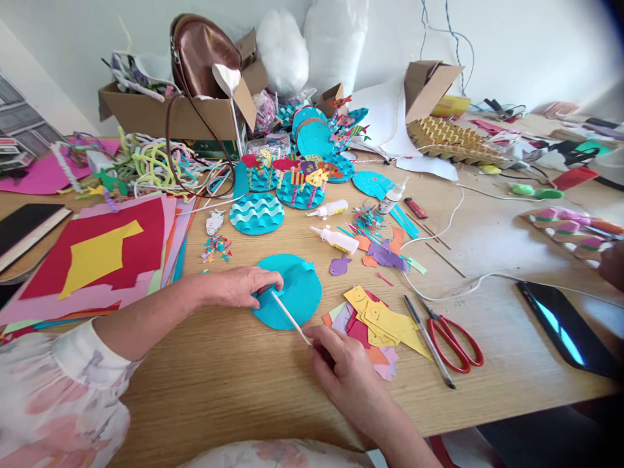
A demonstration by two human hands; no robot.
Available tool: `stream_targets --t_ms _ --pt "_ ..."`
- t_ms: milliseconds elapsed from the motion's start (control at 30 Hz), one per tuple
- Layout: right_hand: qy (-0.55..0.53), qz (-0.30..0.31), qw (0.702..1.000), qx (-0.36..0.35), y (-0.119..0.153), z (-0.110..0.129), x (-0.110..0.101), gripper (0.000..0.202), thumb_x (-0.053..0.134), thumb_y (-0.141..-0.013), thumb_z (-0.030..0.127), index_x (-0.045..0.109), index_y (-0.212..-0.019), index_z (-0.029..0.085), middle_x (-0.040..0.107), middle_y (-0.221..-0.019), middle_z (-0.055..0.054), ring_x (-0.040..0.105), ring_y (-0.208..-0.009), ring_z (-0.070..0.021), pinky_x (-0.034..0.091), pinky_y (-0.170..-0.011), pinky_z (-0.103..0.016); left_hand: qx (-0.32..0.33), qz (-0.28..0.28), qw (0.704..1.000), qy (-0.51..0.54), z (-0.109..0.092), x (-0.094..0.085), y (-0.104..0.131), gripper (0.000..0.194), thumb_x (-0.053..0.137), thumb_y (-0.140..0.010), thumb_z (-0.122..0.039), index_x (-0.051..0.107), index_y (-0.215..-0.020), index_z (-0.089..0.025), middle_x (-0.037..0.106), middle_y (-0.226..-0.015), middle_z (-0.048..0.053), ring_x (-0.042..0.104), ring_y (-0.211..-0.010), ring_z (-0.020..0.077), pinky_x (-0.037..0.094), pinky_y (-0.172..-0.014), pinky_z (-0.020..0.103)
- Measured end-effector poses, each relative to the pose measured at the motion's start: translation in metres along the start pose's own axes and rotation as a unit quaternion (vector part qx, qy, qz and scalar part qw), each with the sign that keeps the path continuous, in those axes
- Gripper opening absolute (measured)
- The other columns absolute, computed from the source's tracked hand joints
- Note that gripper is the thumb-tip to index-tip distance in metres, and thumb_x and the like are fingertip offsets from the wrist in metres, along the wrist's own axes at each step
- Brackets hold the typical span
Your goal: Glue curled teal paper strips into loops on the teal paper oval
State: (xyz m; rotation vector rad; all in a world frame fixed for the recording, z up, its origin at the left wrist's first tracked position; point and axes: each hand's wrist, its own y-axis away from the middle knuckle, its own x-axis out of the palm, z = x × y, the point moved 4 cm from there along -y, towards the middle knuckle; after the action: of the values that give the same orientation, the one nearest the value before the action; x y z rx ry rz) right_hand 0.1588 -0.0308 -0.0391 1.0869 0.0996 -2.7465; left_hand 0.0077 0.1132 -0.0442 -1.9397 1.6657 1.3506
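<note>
A round turquoise paper disc [297, 302] lies flat on the table in front of me, with a small raised strip of the same colour near its upper right edge. My left hand [241, 286] rests at the disc's left side, thumb and forefinger curved over its edge; the other fingers are tucked out of sight. Pinched in my right hand [344, 367] is a thin white stick [290, 315], its far tip touching the disc near my left fingertips. Just right of my right hand spreads a pile of yellow, red and lilac paper cut-outs [380, 318].
Red-handled scissors [455, 341] and a pen [429, 341] lie at the right, before a black phone [565, 331]. White glue bottles [336, 239] stand or lie behind the disc. Coloured sheets [141, 240] are stacked left. Another person's hand [611, 263] shows at the right edge.
</note>
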Motion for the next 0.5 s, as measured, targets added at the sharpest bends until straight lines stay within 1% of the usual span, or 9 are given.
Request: stream_targets --t_ms 133,267,367,500 --pt "0.024 0.0 1.0 -0.002 -0.0034 -0.0017 0.0057 0.023 0.038 -0.078 0.007 0.053 -0.092 0.019 0.056 -0.069 0.0 0.05 -0.057 -0.0105 0.031 -0.05 -0.02 0.002 -0.002 1.0 0.008 0.0012 0.0 0.0005 0.044 0.057 -0.065 -0.007 0.045 -0.103 -0.024 0.05 -0.083 -0.003 0.05 -0.078 0.0143 0.036 -0.065 0.022" --pt "0.028 0.0 1.0 -0.003 -0.0039 -0.0045 0.0075 0.022 0.039 -0.078 0.007 0.052 -0.091 0.019 0.056 -0.07 -0.001 0.05 -0.058 -0.0106 0.031 -0.05 -0.02 0.021 -0.008 1.0 0.008 -0.0007 -0.0008 0.0015 0.044 0.055 -0.064 -0.005 0.046 -0.103 -0.025 0.049 -0.08 -0.003 0.049 -0.077 0.0143 0.036 -0.064 0.021" --pt "0.031 0.002 1.0 0.0 -0.0037 -0.0049 0.0083 0.02 0.038 -0.079 0.008 0.052 -0.088 0.02 0.056 -0.071 0.0 0.049 -0.056 -0.0101 0.029 -0.049 -0.02 0.022 -0.002 1.0 0.02 -0.0029 -0.0013 0.0019 0.044 0.053 -0.064 -0.005 0.044 -0.102 -0.024 0.047 -0.079 -0.004 0.049 -0.075 0.013 0.035 -0.063 0.021" --pt "0.032 0.007 0.999 0.004 -0.0032 -0.0041 0.0087 0.021 0.038 -0.08 0.009 0.052 -0.089 0.02 0.056 -0.073 0.0 0.05 -0.058 -0.0103 0.029 -0.049 -0.02 0.029 -0.01 0.999 0.016 -0.0067 -0.0029 0.0025 0.04 0.05 -0.063 -0.001 0.042 -0.095 -0.023 0.046 -0.08 -0.004 0.047 -0.074 0.0118 0.034 -0.063 0.02"
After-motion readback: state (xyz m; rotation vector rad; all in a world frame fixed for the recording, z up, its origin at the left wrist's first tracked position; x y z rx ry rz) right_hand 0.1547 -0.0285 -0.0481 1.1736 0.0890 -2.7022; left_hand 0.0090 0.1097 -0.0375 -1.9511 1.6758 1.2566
